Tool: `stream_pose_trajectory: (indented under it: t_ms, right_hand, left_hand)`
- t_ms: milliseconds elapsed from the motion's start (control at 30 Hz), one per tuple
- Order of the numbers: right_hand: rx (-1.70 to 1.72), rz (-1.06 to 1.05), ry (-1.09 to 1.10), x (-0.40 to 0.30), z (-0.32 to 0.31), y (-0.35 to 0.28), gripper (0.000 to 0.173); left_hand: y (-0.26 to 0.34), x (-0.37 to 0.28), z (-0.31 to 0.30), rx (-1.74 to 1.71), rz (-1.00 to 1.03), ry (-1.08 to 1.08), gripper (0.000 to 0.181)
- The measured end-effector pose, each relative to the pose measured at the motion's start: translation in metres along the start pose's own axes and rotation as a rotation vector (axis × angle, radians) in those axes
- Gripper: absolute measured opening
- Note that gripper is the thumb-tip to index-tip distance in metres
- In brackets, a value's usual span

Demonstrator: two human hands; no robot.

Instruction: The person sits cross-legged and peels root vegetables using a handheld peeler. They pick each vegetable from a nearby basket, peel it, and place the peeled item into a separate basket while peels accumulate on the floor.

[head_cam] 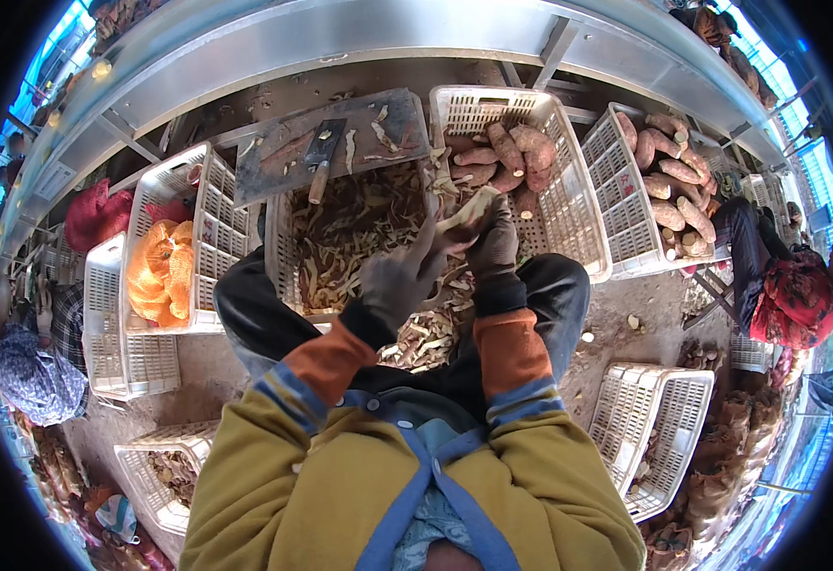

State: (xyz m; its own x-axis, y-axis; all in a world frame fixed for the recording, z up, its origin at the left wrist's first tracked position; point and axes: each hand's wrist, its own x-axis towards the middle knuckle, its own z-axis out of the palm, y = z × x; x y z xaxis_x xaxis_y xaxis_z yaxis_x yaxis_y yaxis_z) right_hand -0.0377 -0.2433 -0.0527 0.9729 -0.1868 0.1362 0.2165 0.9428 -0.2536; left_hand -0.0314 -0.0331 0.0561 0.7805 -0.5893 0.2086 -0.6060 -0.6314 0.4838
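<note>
My right hand (pixel 493 243), in a dark glove, grips a partly peeled sweet potato (pixel 470 215); pale flesh shows along its upper side. My left hand (pixel 398 282), gloved too, is blurred at the root's near end. Whether it holds a peeling tool I cannot tell. Beneath the hands, a plastic crate (pixel 284 250) is heaped with peelings (pixel 338 250), and more pale peelings (pixel 423 339) lie between my legs. Beyond and to the right, a white crate (pixel 580 193) holds several unpeeled sweet potatoes (pixel 509 150).
A cleaver (pixel 323 153) and scraps lie on a grey board (pixel 273 168) at the peelings crate's far edge. Another crate of sweet potatoes (pixel 677 178) stands right. Left, a crate (pixel 220 243) holds an orange mesh sack (pixel 163 275). A metal frame (pixel 388 32) spans the front. People sit at both sides.
</note>
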Motion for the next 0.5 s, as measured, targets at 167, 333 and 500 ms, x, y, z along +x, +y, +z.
stream_pose_trajectory:
  t_ms: [167,333,500]
  right_hand:
    - [-0.203,-0.104,0.508,0.011,0.056,0.009,0.036]
    - [-0.155,0.045,0.325,0.010,0.050,0.021,0.034]
    - [-0.200,0.002,0.195,0.006,0.055,0.027,0.036]
  left_hand:
    - [-0.064,-0.047,0.013,-0.058,-0.201,-0.068,0.046]
    - [-0.018,0.005,-0.006,-0.242,-0.068,0.169,0.046]
    - [-0.008,0.028,0.010,-0.103,0.123,0.217,0.050]
